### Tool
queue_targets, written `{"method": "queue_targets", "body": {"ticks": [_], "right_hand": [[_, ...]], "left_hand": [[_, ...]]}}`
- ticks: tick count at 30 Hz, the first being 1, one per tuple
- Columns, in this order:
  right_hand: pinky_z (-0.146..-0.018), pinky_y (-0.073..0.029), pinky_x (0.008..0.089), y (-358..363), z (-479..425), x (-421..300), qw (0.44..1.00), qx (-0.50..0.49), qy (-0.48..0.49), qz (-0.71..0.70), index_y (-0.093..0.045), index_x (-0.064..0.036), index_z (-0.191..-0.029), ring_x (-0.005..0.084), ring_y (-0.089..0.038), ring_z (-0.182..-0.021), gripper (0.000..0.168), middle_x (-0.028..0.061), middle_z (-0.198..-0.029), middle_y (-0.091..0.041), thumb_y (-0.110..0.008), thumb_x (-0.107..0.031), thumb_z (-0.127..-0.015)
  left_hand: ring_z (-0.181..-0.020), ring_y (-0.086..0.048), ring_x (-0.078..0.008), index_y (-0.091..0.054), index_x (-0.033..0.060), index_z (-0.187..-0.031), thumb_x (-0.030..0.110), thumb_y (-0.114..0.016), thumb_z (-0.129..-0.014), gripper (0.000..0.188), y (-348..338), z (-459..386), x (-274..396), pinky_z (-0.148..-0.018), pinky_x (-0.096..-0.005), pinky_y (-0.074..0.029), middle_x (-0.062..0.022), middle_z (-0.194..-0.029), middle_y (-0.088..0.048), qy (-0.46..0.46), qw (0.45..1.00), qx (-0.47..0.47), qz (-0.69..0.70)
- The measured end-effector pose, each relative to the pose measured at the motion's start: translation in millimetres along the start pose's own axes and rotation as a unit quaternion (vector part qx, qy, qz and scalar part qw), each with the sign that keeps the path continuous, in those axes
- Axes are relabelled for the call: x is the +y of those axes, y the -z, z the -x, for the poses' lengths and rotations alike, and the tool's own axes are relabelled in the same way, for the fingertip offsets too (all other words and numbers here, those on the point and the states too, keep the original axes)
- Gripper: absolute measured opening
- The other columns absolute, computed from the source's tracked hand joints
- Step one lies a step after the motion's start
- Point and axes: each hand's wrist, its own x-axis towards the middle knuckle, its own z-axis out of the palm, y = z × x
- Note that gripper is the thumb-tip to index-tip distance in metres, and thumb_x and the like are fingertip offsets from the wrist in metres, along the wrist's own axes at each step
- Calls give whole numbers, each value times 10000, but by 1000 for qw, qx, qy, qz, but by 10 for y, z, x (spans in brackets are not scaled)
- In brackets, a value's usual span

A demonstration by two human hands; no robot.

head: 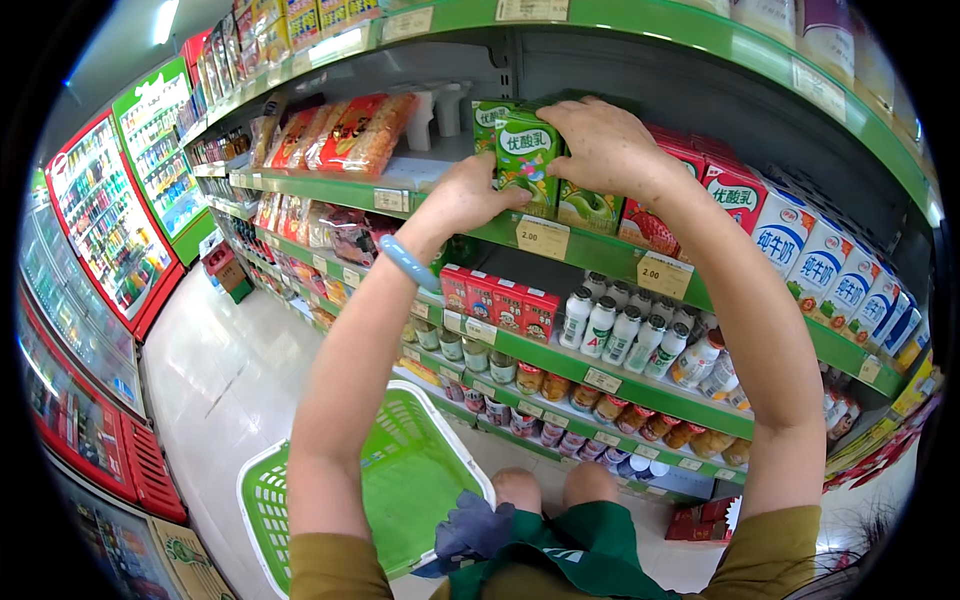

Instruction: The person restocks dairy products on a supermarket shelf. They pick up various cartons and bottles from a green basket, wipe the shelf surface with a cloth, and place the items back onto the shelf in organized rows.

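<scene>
A green drink carton stands at the front edge of the upper green-edged shelf. My left hand is against its lower left side, thumb across the lower front. From above, my right hand reaches over the carton's top, with the fingertips at the upper edge and the thumb along its right side. Another green carton shows behind on the left, and one with an apple picture sits under my right hand. A pale blue bangle circles my left wrist.
Red cartons and white milk cartons line the shelf rightward. Bagged snacks lie left. Below are small red cartons and white bottles. A green basket with a white rim is by my legs; drink coolers line the far left.
</scene>
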Motion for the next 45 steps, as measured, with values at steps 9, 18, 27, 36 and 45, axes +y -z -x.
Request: {"method": "queue_targets", "body": {"ticks": [9, 18, 27, 36, 45], "right_hand": [[-939, -426, 383, -34, 2, 31, 1000, 0, 0, 12, -510, -46, -1214, 291, -506, -1111, 541, 116, -1187, -555, -647, -232, -725], [-892, -445, 386, -233, -100, 120, 999, 31, 17, -12, -545, -112, -1188, 297, -550, -1066, 500, 142, -1147, -584, -646, -197, -706], [-879, -383, 506, -386, 38, -576, 902, 362, 212, 100, -520, -7, -1012, 333, -502, -1004, 483, 173, -1025, -541, -723, -255, -650], [-834, -470, 395, -1926, 1106, -3313, 876, -182, 329, -302, -591, -53, -1070, 305, -574, -960, 421, 140, -1008, -611, -726, -192, -696], [-751, -526, 399, -2741, 1745, -4909, 814, -365, 348, -288, -601, -37, -986, 303, -626, -912, 267, 172, -994, -636, -599, -84, -723]], "left_hand": [[-805, -590, -120, -553, -64, -1043, 130, -726, -740, 399, -35, -60, -62, -722, -278, -477, -111, -899, -652, -4, 1000, 6, 27], [-1122, -535, -297, -429, -12, -1262, 270, -690, -779, 617, 288, 1177, 94, -906, -364, -448, -205, -1218, -537, -56, 987, 94, -116], [-850, -639, -221, -612, 14, -1052, 139, -656, -789, 295, 659, 3529, -666, -780, -329, -497, -107, -945, -671, 208, 969, -109, -75], [-864, -633, -232, -625, -6, -1023, 113, -689, -745, 309, 446, 4614, -1579, -793, -319, -491, -114, -933, -671, 335, 923, -187, -35], [-838, -625, -332, -642, 22, -892, -21, -612, -662, 237, 132, 5115, -1864, -737, -389, -500, -177, -881, -648, 364, 875, -286, -144]]}}
